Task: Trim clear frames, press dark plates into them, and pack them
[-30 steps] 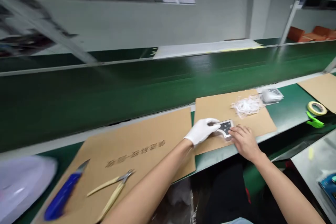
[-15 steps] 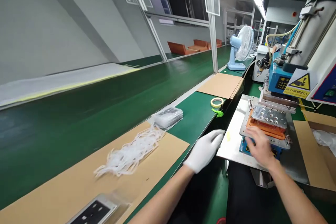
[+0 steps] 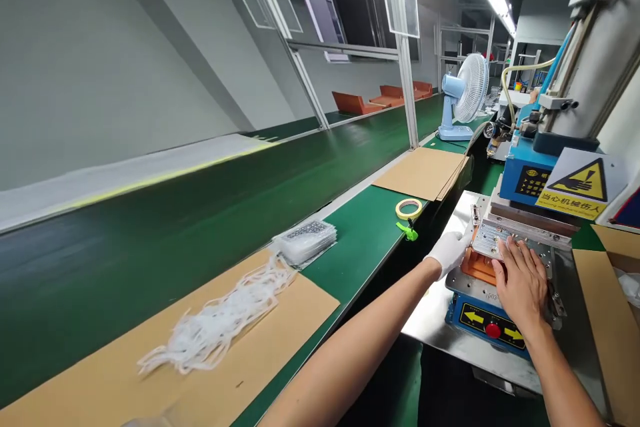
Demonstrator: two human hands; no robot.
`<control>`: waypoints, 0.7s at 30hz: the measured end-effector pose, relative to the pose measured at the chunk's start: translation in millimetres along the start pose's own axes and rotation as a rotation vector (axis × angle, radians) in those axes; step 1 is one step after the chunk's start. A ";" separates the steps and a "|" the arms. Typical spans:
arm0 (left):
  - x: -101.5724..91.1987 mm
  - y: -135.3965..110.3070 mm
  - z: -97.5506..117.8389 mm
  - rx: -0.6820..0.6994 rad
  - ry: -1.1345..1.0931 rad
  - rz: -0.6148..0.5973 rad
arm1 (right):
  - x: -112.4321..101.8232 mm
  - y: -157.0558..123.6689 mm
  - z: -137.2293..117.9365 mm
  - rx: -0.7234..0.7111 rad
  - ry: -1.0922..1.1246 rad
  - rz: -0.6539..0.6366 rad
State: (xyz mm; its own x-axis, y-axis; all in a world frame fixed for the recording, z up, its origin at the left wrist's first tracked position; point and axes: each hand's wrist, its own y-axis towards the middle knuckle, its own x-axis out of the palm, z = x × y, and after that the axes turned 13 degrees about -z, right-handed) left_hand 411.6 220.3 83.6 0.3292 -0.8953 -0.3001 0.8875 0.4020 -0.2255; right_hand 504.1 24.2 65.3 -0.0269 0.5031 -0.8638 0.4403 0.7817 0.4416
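A silver metal plate [image 3: 486, 239] with holes lies over an orange block [image 3: 477, 268] in the press fixture [image 3: 473, 287]. My left hand [image 3: 450, 252], in a white glove, is at the plate's left edge. Its fingers are closed together there, their tips partly hidden. On the plate's top rests my bare right hand [image 3: 523, 277], fingers stretched out flat and thumb toward the front. Below the fixture, a blue base carries a red button [image 3: 493, 330] between yellow arrows.
The press head [image 3: 530, 173] with a warning sign [image 3: 580, 183] hangs behind the plate. To the left are white strips [image 3: 220, 320] on cardboard [image 3: 300, 307], a stack of clear plastic pieces [image 3: 305, 242], yellow tape [image 3: 409, 208] and a fan [image 3: 465, 97]. An open carton [image 3: 600, 307] stands right.
My left hand has moved right, from the table's edge to the metal plate. The right hand has moved from the fixture's front onto the plate's top. The view has shifted.
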 end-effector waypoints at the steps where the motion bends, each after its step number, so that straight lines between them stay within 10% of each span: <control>1: -1.7 -0.1 -3.5 -0.019 0.006 0.018 | -0.2 0.2 -0.3 0.001 -0.021 0.004; 21: -10.9 65.1 11.4 -0.042 -0.265 0.021 | -5.1 4.0 -11.4 0.022 -0.218 -0.005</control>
State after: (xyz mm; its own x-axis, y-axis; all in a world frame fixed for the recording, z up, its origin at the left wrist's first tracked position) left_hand 469.5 254.0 82.7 0.4256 -0.9033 -0.0528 0.8670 0.4239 -0.2619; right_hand 495.8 28.9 74.2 0.1646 0.4054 -0.8992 0.4599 0.7750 0.4335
